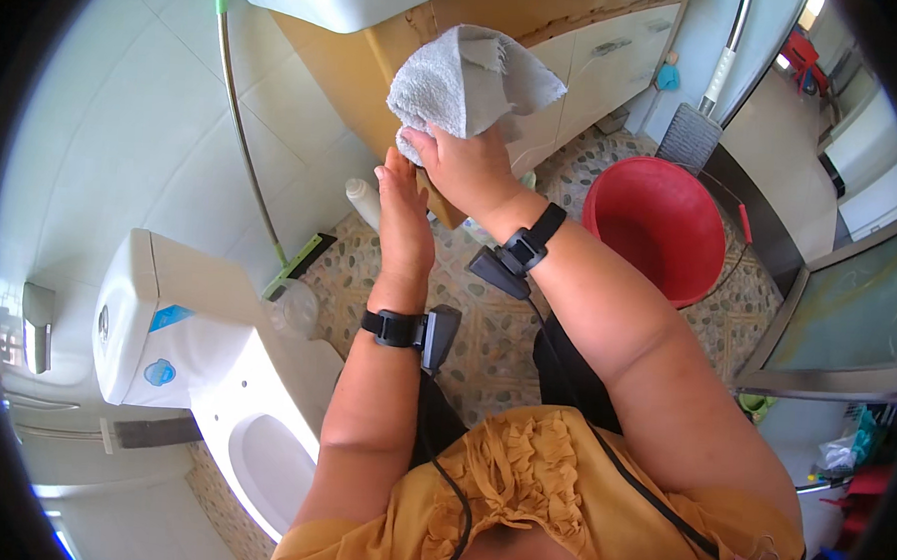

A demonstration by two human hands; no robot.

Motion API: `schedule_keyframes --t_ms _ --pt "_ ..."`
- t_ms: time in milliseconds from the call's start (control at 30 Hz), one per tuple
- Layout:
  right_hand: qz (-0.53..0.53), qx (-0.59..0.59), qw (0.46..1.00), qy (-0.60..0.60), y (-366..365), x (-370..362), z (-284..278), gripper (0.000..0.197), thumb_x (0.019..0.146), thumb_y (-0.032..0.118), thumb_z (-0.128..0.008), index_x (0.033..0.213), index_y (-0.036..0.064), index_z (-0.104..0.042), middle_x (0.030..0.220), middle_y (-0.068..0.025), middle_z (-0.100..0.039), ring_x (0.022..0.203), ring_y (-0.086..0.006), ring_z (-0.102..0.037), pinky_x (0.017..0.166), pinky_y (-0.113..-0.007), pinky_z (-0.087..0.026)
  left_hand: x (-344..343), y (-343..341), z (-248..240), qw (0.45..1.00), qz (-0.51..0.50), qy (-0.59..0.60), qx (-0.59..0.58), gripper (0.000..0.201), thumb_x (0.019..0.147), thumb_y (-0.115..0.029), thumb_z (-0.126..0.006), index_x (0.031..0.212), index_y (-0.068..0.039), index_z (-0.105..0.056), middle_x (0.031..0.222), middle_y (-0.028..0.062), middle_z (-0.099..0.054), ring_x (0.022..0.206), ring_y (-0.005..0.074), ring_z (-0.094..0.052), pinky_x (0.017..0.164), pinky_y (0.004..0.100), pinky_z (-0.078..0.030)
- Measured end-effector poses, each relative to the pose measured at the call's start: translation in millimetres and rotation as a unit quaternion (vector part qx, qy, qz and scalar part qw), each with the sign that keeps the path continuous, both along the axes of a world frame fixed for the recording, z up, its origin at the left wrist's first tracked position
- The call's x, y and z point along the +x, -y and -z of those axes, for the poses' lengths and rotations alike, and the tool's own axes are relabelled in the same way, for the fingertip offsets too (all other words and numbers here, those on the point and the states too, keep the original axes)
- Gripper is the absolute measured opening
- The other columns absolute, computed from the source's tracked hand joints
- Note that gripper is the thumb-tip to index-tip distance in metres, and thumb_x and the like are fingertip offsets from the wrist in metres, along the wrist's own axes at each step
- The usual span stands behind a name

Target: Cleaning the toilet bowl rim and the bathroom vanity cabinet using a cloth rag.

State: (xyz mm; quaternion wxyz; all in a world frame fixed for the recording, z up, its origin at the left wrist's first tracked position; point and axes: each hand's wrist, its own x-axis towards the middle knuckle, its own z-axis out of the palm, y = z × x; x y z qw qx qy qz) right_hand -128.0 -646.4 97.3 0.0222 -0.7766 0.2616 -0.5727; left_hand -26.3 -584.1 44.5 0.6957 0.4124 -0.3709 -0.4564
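Note:
A pale grey terry towel (pixel 445 85) is bunched up in front of the wooden corner of the sink cabinet (pixel 362 86). My right hand (pixel 473 171) is closed round its lower part, thumb toward the left, while a loose corner of the cloth sticks out to the right. Just below and left of the towel is my left hand (pixel 407 223), fingers stretched upward and nothing visible in them. Its fingertips are close to the towel's lower edge; whether they touch it I cannot tell. Each wrist wears a black strap with a small cabled device.
A red bucket (pixel 604 212) stands on the pebble-patterned floor to the right, with a grey flat mop (pixel 691 135) behind it. A white toilet (pixel 132 316) is at the left. A green squeegee (pixel 237 121) leans on the tiled wall, near a white bottle (pixel 363 202).

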Motion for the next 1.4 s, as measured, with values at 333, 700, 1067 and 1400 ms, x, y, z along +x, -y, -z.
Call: schedule_keyframes --t_ms 333,700,1067,1400 --pt "-0.066 0.082 0.994 -0.036 -2.8 -6.5 61.4 0.028 0.091 0.013 -0.063 0.118 0.0065 -0.065 0.117 -0.0167 -0.065 0.109 -0.0402 -0.06 0.092 -0.047 -0.048 8.1 -6.8 -1.4 0.999 0.038 0.001 0.014 0.075 0.106 -0.058 -0.021 0.159 -0.006 -0.018 0.167 0.0108 -0.016 0.154 0.0269 -0.011 0.122 0.049 -0.011" --pt "-0.044 0.202 0.968 -0.145 -11.3 -43.5 106.9 0.032 0.092 0.008 -0.056 0.123 0.0049 -0.061 0.12 -0.0219 -0.063 0.111 -0.0409 -0.061 0.092 -0.045 -0.05 11.6 -2.5 5.5 0.993 0.036 0.109 -0.006 0.073 0.106 -0.057 -0.023 0.16 -0.009 -0.017 0.166 0.0081 -0.02 0.154 0.0242 -0.015 0.122 0.0498 -0.008" --pt "-0.016 0.14 0.99 0.022 -16.6 -43.9 12.2 0.023 0.082 0.012 -0.072 0.1 -0.0004 -0.066 0.09 -0.0184 -0.067 0.084 -0.0355 -0.064 0.08 -0.041 -0.051 17.0 -10.0 6.7 0.995 0.031 0.058 0.068 0.073 0.105 -0.059 -0.025 0.161 -0.013 -0.014 0.168 0.0081 -0.014 0.155 0.0239 -0.011 0.122 0.048 -0.008" --pt "0.0 -0.09 0.991 -0.094 -9.4 16.4 -14.5 0.038 0.083 0.028 -0.074 0.108 -0.0001 -0.066 0.101 -0.021 -0.069 0.094 -0.0433 -0.064 0.086 -0.049 -0.049 22.6 -11.5 -1.9 0.995 0.07 -0.068 0.036 0.078 0.103 -0.063 -0.022 0.158 -0.007 -0.025 0.165 0.0106 -0.024 0.154 0.0248 -0.015 0.12 0.0541 -0.008"
